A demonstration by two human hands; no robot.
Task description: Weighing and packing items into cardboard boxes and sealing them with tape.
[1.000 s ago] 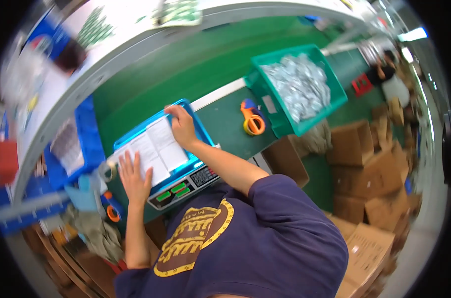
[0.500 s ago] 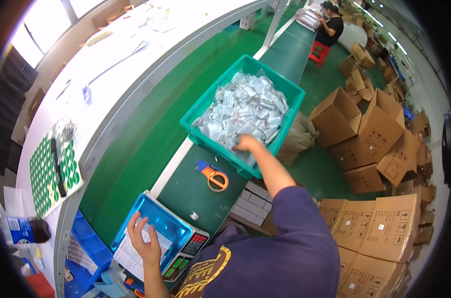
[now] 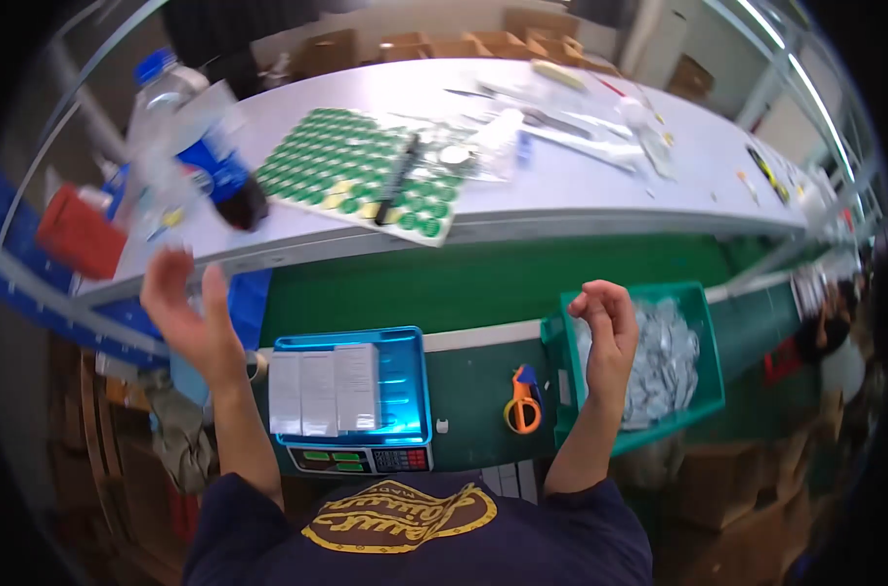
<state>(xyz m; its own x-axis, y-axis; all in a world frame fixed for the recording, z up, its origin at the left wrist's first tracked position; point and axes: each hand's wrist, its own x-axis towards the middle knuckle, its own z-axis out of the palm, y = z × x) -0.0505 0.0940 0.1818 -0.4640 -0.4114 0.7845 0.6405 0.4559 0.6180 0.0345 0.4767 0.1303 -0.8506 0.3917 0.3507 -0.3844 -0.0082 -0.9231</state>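
My left hand [image 3: 192, 317] is raised past the scale's left side, fingers apart and holding nothing visible. Beside it, a blue-trayed weighing scale [image 3: 403, 366] carries several white boxes [image 3: 356, 386]. My right hand [image 3: 608, 342] hovers over the left part of a green plastic bin [image 3: 713, 356], its fingers curled in; whatever they may hold is hidden. Small clear packets [image 3: 667, 366] fill the bin. Between scale and bin lies an orange and blue tape dispenser [image 3: 523, 405] on the dark green bench [image 3: 478, 430].
Beyond the bench, a white table [image 3: 561, 195] holds a sheet of green round stickers [image 3: 327, 161], a black pen-like tool [image 3: 397, 181] and a bottle of dark drink [image 3: 210, 161]. A red object [image 3: 83, 230] is at the left. Cardboard boxes [image 3: 727, 483] stand lower right.
My view has turned left toward the white table. My right hand has come up out of the packets. My left hand has moved off the scale to its left.
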